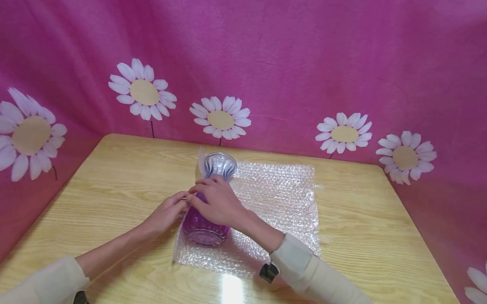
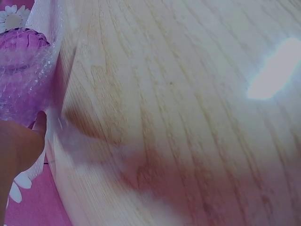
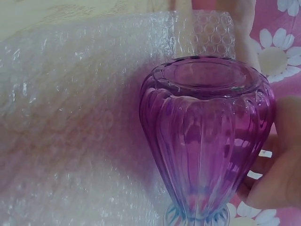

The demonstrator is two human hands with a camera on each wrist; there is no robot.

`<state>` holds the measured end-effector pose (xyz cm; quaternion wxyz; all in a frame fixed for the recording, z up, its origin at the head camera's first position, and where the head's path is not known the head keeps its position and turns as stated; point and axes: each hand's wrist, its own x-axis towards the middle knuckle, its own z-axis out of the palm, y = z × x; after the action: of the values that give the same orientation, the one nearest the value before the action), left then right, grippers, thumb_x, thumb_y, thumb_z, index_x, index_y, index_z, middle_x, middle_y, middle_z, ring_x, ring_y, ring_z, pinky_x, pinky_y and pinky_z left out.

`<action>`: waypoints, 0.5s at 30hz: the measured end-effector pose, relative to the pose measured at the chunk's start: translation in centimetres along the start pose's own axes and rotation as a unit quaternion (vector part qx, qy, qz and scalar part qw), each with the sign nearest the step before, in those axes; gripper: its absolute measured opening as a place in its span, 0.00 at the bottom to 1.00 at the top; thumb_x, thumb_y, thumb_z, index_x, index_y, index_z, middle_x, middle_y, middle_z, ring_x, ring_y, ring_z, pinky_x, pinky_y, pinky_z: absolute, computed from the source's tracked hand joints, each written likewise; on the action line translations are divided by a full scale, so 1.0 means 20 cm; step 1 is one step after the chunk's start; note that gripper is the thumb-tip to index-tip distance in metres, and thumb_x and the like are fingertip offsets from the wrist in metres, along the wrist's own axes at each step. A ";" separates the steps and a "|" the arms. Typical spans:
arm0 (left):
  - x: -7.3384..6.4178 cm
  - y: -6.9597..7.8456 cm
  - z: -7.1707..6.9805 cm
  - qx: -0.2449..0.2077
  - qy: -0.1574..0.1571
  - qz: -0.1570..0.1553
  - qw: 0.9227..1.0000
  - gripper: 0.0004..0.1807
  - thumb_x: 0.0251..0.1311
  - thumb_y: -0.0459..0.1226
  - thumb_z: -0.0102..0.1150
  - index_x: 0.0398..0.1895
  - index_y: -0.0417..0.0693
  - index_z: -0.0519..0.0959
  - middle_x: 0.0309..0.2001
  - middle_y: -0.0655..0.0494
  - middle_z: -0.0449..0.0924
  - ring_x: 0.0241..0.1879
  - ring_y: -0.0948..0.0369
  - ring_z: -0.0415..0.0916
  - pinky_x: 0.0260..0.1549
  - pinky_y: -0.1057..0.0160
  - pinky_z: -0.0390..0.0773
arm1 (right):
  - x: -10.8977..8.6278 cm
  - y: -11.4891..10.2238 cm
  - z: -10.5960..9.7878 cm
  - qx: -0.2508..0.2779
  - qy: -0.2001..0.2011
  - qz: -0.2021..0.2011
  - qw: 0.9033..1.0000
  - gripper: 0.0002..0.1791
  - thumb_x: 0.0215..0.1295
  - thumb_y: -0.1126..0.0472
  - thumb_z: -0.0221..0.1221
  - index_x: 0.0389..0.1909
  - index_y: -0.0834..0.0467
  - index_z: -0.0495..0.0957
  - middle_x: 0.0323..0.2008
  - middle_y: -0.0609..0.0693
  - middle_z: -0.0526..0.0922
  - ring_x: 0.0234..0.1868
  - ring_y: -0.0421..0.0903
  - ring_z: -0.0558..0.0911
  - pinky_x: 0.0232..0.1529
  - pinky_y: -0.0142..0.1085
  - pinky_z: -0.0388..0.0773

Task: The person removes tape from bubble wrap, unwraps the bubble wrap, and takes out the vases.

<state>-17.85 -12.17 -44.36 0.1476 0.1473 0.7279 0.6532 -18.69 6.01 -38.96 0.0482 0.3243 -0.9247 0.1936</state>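
Note:
A ribbed glass vase [image 1: 206,228], purple at its base and fading to clear blue at the flared mouth, lies on its side along the left part of a bubble wrap sheet [image 1: 278,196]. Its mouth points away from me. My right hand [image 1: 220,200] lies over the vase, fingers curled around its narrowing middle. From the left, my left hand [image 1: 168,214] holds the sheet's raised edge against the vase, its fingertips close to the right thumb. In the left wrist view, wrap covers the vase's side [image 2: 23,47]. The right wrist view shows the vase's round base [image 3: 207,77].
The sheet lies flat to the right of the vase on a light wooden table [image 1: 360,219]. A pink curtain [image 1: 272,69] with white daisies hangs behind and at both sides. Light glares off the table's front [image 1: 232,293]. Dark wrist devices [image 1: 269,272] sit below the sleeves.

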 end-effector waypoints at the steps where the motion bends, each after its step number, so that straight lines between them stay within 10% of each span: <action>1: 0.00 0.00 0.00 0.005 0.002 0.002 1.000 0.19 0.75 0.33 0.39 0.59 0.25 0.66 0.46 0.49 0.76 0.48 0.63 0.74 0.53 0.64 0.76 | 0.00 0.00 0.00 0.004 -0.001 -0.001 1.000 0.20 0.76 0.49 0.50 0.53 0.55 0.84 0.58 0.52 0.81 0.65 0.50 0.72 0.69 0.42 0.61; 15: 0.00 0.01 0.02 0.038 0.018 -0.007 0.999 0.22 0.77 0.36 0.43 0.65 0.28 0.65 0.59 0.30 0.74 0.56 0.48 0.76 0.54 0.58 0.77 | -0.02 0.05 -0.02 0.057 0.017 -0.032 0.998 0.18 0.76 0.53 0.51 0.53 0.59 0.82 0.56 0.54 0.81 0.63 0.51 0.73 0.68 0.40 0.64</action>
<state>-17.67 -11.85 -44.17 0.1336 0.1355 0.7556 0.6268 -19.07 7.16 -39.05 0.0511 0.3529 -0.9002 0.2499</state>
